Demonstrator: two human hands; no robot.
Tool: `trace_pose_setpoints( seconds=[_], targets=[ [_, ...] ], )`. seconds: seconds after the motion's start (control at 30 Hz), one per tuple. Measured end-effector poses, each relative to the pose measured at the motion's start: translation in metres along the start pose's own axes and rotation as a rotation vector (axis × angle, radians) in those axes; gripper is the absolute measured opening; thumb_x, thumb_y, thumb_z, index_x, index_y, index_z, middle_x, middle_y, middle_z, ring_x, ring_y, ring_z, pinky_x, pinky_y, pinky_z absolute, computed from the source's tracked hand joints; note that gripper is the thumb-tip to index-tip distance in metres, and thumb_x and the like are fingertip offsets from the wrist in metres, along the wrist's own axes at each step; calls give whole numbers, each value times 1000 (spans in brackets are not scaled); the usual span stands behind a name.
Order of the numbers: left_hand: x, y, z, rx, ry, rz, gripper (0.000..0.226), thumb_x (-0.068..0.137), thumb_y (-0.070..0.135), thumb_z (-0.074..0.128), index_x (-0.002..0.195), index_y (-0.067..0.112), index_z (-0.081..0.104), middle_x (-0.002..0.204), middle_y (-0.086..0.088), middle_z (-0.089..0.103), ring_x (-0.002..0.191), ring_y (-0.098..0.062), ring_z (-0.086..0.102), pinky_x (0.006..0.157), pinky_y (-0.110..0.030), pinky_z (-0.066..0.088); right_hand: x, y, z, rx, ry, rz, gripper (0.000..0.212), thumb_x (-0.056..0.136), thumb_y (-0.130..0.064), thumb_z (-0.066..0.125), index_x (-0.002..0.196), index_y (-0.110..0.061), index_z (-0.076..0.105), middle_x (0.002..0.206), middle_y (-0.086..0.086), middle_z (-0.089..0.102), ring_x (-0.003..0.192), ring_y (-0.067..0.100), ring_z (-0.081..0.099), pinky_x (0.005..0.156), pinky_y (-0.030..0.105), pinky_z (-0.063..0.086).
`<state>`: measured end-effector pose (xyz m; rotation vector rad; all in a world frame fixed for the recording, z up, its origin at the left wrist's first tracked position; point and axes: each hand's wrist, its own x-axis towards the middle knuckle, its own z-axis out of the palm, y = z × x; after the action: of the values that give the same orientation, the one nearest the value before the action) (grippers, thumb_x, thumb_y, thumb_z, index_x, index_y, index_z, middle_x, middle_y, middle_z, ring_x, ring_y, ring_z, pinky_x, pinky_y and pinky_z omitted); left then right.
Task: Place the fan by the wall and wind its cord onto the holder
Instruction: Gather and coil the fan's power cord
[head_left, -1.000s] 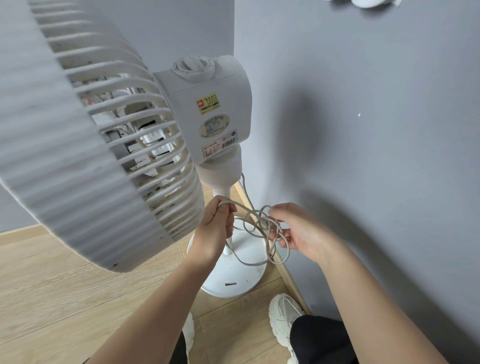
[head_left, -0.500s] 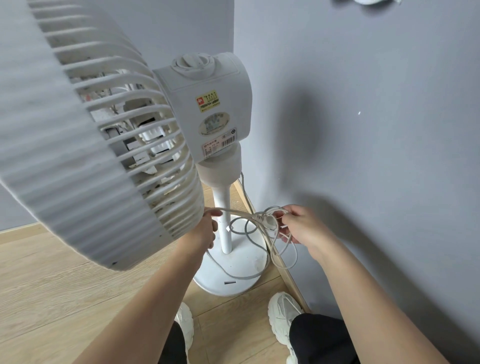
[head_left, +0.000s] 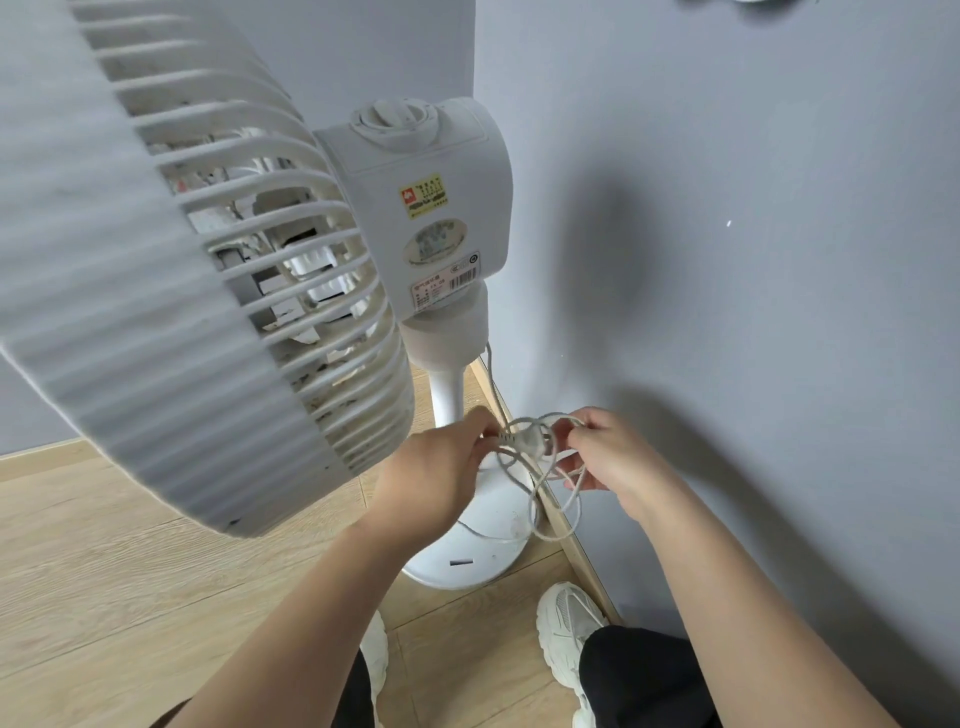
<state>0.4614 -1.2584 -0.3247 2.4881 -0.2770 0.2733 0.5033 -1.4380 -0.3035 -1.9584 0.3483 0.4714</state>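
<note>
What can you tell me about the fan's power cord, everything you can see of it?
The cord is thin, pale grey-white and flexible, like rubber-coated wire. It drops from under the fan's neck, beside the pole, then gathers into several loose, uneven loops. The left hand pinches it near a small white fitting; the right hand holds the loops. The lowest loops hang in front of the round base. No plug can be made out.
</note>
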Motion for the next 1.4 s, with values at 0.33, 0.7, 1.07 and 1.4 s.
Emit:
trace_pose_setpoints(
  seconds=[0.33, 0.7, 1.07, 1.4],
  targets=[
    [-5, -20, -11, 122, -614, -217, 22, 94, 23, 45, 100, 25, 67, 88, 5, 62, 78, -14, 54, 68, -25, 41, 0, -6, -10, 373, 58, -58, 20, 93, 1, 50, 84, -15, 57, 75, 6, 65, 55, 19, 57, 41, 22, 44],
    [4, -13, 9, -392, -441, -278, 36, 91, 32, 58, 127, 39, 53, 100, 5, 62, 66, -6, 53, 61, -19, 42, -17, -16, -6, 332, -92, -269, 29, 88, 8, 43, 85, -9, 67, 66, 6, 65, 46, 13, 41, 43, 25, 24],
    [13, -3, -9, -940, -376, -484, 43, 89, -4, 35, 110, 13, 69, 66, -7, 49, 57, -21, 53, 66, -30, 47, -15, -16, -9, 496, -83, -207, 21, 90, 3, 49, 86, -9, 66, 81, 16, 71, 48, 16, 39, 38, 21, 22],
    [11, -3, -9, -648, -321, -389, 11, 89, 16, 64, 79, 19, 66, 76, -8, 59, 60, -13, 55, 68, -29, 53, -18, -13, -8, 138, -114, -295, 20, 96, -16, 52, 89, -22, 70, 81, 8, 72, 45, 8, 41, 36, 16, 25]
  ],
)
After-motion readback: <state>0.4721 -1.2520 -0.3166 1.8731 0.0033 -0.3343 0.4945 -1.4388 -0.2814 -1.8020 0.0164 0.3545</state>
